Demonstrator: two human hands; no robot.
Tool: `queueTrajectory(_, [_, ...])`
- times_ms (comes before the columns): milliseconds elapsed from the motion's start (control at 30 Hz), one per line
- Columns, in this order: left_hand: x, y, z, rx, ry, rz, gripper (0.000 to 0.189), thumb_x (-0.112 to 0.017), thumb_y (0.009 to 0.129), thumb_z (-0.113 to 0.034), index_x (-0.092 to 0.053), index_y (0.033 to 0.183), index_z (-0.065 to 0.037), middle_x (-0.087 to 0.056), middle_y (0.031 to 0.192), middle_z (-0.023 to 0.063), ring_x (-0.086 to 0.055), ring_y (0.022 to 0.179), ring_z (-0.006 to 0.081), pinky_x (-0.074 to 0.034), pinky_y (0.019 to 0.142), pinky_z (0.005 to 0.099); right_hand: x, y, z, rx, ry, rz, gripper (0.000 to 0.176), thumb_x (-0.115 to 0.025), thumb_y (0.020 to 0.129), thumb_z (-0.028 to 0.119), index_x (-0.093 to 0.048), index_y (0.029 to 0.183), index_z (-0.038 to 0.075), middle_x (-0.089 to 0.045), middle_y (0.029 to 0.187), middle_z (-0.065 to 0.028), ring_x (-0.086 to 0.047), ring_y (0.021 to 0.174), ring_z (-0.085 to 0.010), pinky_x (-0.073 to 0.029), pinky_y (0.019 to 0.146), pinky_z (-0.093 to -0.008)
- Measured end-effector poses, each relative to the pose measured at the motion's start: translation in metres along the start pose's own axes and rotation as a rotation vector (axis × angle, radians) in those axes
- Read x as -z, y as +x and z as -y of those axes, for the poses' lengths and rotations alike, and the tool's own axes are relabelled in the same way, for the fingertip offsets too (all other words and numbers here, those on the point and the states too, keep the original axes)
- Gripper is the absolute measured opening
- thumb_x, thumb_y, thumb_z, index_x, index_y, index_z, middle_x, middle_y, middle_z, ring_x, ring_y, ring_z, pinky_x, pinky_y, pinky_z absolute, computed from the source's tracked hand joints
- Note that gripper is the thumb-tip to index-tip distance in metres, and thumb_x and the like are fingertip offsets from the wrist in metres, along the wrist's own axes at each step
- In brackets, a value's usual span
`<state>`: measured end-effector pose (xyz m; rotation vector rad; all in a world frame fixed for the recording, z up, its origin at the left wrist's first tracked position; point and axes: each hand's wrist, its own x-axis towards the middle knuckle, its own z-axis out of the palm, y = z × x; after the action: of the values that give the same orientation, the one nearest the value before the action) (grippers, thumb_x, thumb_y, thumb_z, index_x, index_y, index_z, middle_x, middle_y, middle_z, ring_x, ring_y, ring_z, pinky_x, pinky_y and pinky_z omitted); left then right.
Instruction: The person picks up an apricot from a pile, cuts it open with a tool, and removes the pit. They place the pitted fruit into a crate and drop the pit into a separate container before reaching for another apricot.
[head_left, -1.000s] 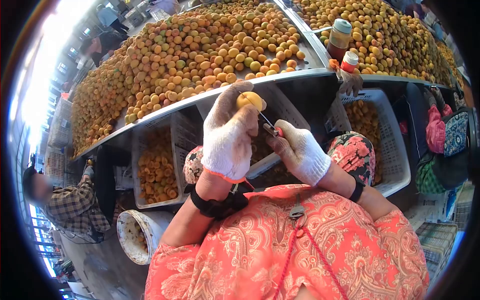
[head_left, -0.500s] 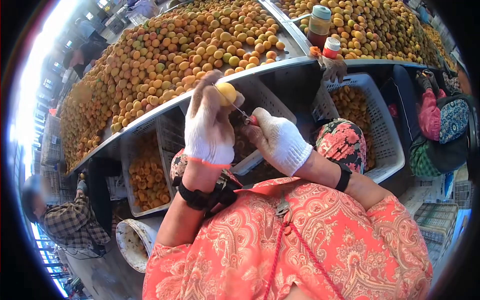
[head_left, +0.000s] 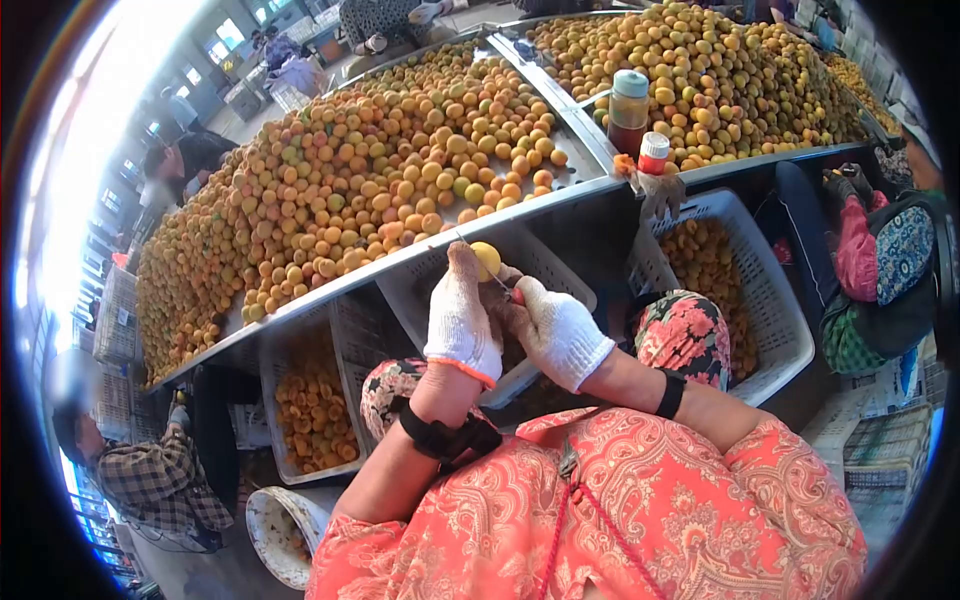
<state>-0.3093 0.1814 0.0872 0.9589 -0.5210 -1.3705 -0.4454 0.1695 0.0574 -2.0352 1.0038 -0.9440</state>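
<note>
moved closer to the left hand (head_left: 465,322), which curls around a yellow fruit (head_left: 487,260), the right hand (head_left: 555,328) folds onto a red-handled tool (head_left: 517,296) at the fruit's right.

From here, gloves (head_left: 462,325) look matt knit, apricot (head_left: 487,259) smooth, table rim (head_left: 545,203) bare metal, crate (head_left: 766,272) perforated plastic, blouse (head_left: 680,490) cloth.
</note>
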Motion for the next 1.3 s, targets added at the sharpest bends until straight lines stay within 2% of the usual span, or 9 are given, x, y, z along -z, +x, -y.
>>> queueTrajectory(300, [0.013, 0.022, -0.009, -0.183, 0.003, -0.131, 0.045, -0.053, 0.102, -0.045, -0.059, 0.120, -0.005, -0.067, 0.085, 0.0063, -0.066, 0.078, 0.0183, -0.051, 0.076, 0.0308, 0.022, -0.001, 0.013, 0.006, 0.176, 0.068, 0.024, -0.059, 0.099, 0.027, -0.055, 0.097, 0.003, -0.064, 0.074, -0.0210, -0.067, 0.067, -0.0345, -0.050, 0.059, -0.0430])
queueTrajectory(400, [0.013, 0.013, -0.006, -0.203, 0.175, 0.005, 0.038, -0.054, 0.103, -0.038, -0.062, 0.116, -0.003, -0.068, 0.089, 0.0058, -0.065, 0.075, 0.0149, -0.052, 0.067, 0.0278, 0.033, 0.010, 0.013, 0.023, 0.510, -0.212, 0.016, -0.064, 0.098, 0.014, -0.054, 0.091, 0.003, -0.052, 0.066, -0.0059, -0.050, 0.066, -0.0066, -0.045, 0.058, -0.0271])
queueTrajectory(500, [-0.013, -0.009, -0.001, -0.190, 0.357, 0.175, 0.033, -0.054, 0.103, -0.020, -0.057, 0.131, -0.002, -0.065, 0.093, 0.0020, -0.058, 0.069, 0.0076, -0.046, 0.058, 0.0190, 0.042, 0.021, 0.029, 0.124, 0.303, -0.355, 0.019, -0.061, 0.100, 0.021, -0.059, 0.097, 0.003, -0.061, 0.074, -0.0089, -0.057, 0.065, -0.0126, -0.048, 0.060, -0.0316])
queueTrajectory(700, [-0.021, -0.021, 0.006, -0.436, 0.617, 0.247, 0.043, -0.047, 0.103, -0.009, -0.043, 0.145, 0.003, -0.057, 0.135, 0.0134, -0.054, 0.122, 0.0177, -0.043, 0.103, 0.0301, 0.035, 0.027, 0.031, -0.079, 0.580, -0.305, 0.020, -0.060, 0.100, 0.022, -0.063, 0.105, 0.002, -0.064, 0.079, -0.0107, -0.061, 0.072, -0.0144, -0.050, 0.067, -0.0315])
queueTrajectory(800, [-0.032, -0.024, 0.013, -0.366, 0.432, 0.231, 0.045, -0.047, 0.104, -0.012, -0.042, 0.146, 0.002, -0.058, 0.133, 0.0129, -0.056, 0.120, 0.0181, -0.043, 0.103, 0.0290, 0.027, 0.031, 0.035, -0.060, 0.704, -0.361, 0.018, -0.060, 0.099, 0.020, -0.062, 0.102, 0.002, -0.065, 0.080, -0.0115, -0.062, 0.074, -0.0146, -0.050, 0.067, -0.0313])
queueTrajectory(867, [-0.051, -0.029, 0.012, -0.170, -0.004, 0.124, 0.039, -0.050, 0.105, -0.032, -0.053, 0.138, -0.012, -0.065, 0.097, -0.0018, -0.062, 0.075, 0.0070, -0.047, 0.057, 0.0182, 0.031, 0.030, 0.039, -0.044, 0.691, -0.390, 0.017, -0.060, 0.099, 0.019, -0.062, 0.101, 0.002, -0.064, 0.078, -0.0120, -0.062, 0.072, -0.0154, -0.050, 0.066, -0.0319])
queueTrajectory(1100, [-0.036, -0.031, 0.001, 0.437, -0.144, -0.059, 0.048, -0.052, 0.094, -0.063, -0.060, 0.120, -0.023, -0.068, 0.110, 0.0029, -0.068, 0.095, 0.0234, -0.055, 0.083, 0.0437, 0.036, 0.029, 0.032, 0.234, 0.016, -0.320, 0.015, -0.069, 0.087, 0.017, -0.059, 0.086, 0.007, -0.059, 0.072, -0.0185, -0.062, 0.069, -0.0409, -0.050, 0.059, -0.0439])
queueTrajectory(1233, [-0.043, -0.030, -0.011, 0.476, -0.008, -0.195, 0.045, -0.049, 0.094, -0.062, -0.065, 0.112, -0.024, -0.070, 0.107, 0.0022, -0.066, 0.098, 0.0257, -0.051, 0.086, 0.0458, 0.035, 0.031, 0.017, 0.357, 0.056, -0.277, 0.017, -0.070, 0.085, 0.017, -0.058, 0.084, 0.006, -0.058, 0.072, -0.0190, -0.061, 0.067, -0.0406, -0.050, 0.058, -0.0418])
queueTrajectory(1300, [-0.021, -0.009, 0.003, 0.383, -0.131, -0.201, 0.043, -0.057, 0.094, -0.053, -0.063, 0.115, -0.015, -0.069, 0.106, 0.0045, -0.067, 0.099, 0.0264, -0.055, 0.088, 0.0444, 0.029, 0.030, 0.016, 0.079, 0.419, -0.247, 0.016, -0.071, 0.085, 0.016, -0.058, 0.087, 0.005, -0.058, 0.070, -0.0180, -0.062, 0.066, -0.0386, -0.049, 0.058, -0.0403])
